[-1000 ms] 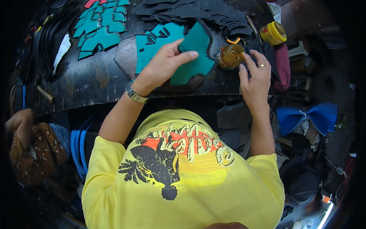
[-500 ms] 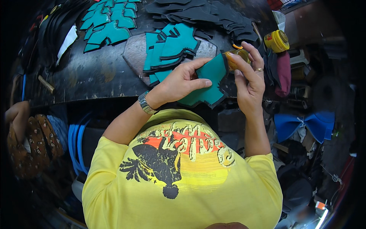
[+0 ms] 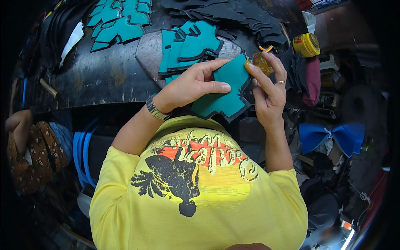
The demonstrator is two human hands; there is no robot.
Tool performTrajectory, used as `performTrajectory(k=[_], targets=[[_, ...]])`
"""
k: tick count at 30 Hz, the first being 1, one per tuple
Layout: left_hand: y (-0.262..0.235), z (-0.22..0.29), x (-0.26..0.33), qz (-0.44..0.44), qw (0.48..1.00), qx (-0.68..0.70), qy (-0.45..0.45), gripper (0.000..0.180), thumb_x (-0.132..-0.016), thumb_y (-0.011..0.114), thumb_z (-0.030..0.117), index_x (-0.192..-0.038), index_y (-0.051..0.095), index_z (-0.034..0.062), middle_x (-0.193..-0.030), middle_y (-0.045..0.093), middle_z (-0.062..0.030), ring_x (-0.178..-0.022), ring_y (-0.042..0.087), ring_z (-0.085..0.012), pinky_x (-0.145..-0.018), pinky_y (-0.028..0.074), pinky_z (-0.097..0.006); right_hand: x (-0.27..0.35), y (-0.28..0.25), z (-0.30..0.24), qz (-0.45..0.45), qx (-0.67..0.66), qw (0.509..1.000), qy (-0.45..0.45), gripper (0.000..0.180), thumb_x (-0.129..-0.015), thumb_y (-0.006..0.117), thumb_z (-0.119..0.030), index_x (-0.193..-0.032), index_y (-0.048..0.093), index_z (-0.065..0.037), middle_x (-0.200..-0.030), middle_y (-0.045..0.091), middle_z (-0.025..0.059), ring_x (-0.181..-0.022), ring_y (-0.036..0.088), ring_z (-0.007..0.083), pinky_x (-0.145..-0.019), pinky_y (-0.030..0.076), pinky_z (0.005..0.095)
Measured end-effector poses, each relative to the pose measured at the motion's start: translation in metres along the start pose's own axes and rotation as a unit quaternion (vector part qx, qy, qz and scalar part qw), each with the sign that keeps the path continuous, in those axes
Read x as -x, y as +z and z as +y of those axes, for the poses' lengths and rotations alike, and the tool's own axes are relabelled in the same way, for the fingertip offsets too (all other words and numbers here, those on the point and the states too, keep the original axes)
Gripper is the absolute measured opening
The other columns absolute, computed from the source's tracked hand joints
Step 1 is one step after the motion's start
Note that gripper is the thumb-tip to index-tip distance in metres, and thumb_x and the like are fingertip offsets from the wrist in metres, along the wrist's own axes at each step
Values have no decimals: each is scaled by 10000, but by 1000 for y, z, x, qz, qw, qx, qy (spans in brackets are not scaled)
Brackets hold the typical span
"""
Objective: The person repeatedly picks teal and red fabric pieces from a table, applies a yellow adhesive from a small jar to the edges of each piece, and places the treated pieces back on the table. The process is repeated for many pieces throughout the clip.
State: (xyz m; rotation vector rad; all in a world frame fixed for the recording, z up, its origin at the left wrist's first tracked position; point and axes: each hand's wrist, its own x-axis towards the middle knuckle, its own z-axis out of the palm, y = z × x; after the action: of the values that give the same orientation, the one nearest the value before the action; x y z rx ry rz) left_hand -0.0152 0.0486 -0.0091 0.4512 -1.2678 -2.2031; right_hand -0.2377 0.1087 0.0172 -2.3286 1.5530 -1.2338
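Observation:
A teal panel with a black edge [image 3: 227, 85], the look of a cut shoe piece, is pinched in my left hand [image 3: 193, 85], thumb on top and fingers behind. My right hand [image 3: 271, 93] holds nothing; its fingers are apart. Its index fingertip, coated in something yellowish, touches the panel's upper right edge. Just beyond that hand stands a small tub of amber paste [image 3: 263, 64], partly hidden by the fingers. Beyond the panel, several similar teal pieces [image 3: 193, 43] overlap on a stone-like slab [image 3: 148, 52].
More teal pieces [image 3: 125, 30] lie on the dark table [image 3: 96, 77] at the far left. Black cut pieces [image 3: 225, 14] are heaped along the back. A yellow container [image 3: 306, 45] is at the right, above maroon cloth [image 3: 311, 81]. Another person's arm [image 3: 18, 125] shows at the left.
My right index fingertip has shifted slightly down along the panel's edge. The panel and my left hand have moved a little left in view.

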Motion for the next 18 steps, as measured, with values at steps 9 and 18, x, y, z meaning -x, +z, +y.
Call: performTrajectory(k=[9,18], targets=[[-7,0,0,9,993,115,-29,661,-935,697,90,-1504,371,11,-1223,669,-89,-1042,681,-129,-904,564,-282,11,2,-9,-15,50,998,-43,621,-650,686,104,-1143,780,-262,-1356,561,94,-1321,452,360,-1107,369,456],[-10,-6,3,-24,982,184,-48,675,-943,668,74,-1518,322,4,-1281,638,-119,-1071,686,-163,-911,579,-293,6,-1,-4,-33,-83,994,-64,472,-690,791,-31,-1064,805,-319,-1401,545,64,-1400,364,354,-1143,326,450]])
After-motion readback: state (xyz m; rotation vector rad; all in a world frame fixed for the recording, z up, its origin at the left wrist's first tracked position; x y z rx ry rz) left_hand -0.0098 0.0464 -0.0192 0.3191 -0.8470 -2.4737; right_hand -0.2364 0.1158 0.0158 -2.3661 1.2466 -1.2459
